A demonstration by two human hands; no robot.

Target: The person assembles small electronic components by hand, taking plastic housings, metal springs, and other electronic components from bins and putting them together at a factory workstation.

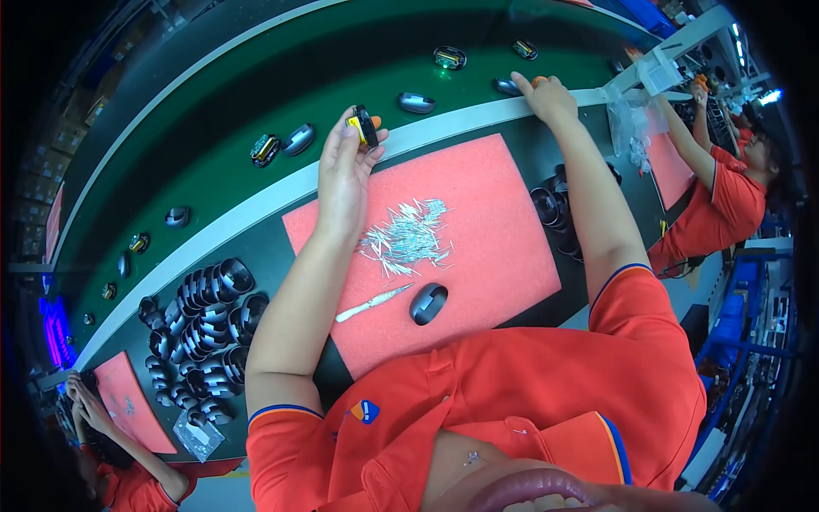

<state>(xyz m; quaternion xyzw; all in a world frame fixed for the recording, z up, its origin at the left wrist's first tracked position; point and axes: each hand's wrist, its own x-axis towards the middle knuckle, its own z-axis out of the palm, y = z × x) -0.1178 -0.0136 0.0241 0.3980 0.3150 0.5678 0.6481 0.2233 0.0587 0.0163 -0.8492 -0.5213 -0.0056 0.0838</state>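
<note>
While both arms stretch toward the conveyor, the scene reads so:
Left hand (345,171): raised over the red mat (495,247), fingers pinched shut on a small black part with a yellow patch (364,125).
Right hand (546,96): at the belt's white edge, fingers curled beside a grey mouse shell (507,85); whether they grip it cannot be told.
Mat: loose heap of silver pins (408,235), white tweezers (373,302), one dark shell (427,303).
Bag (199,437): clear, lying by the stacked black shells (205,328); its contents are unclear.
Conveyor belt (256,85): green, carrying spaced shells.
</note>
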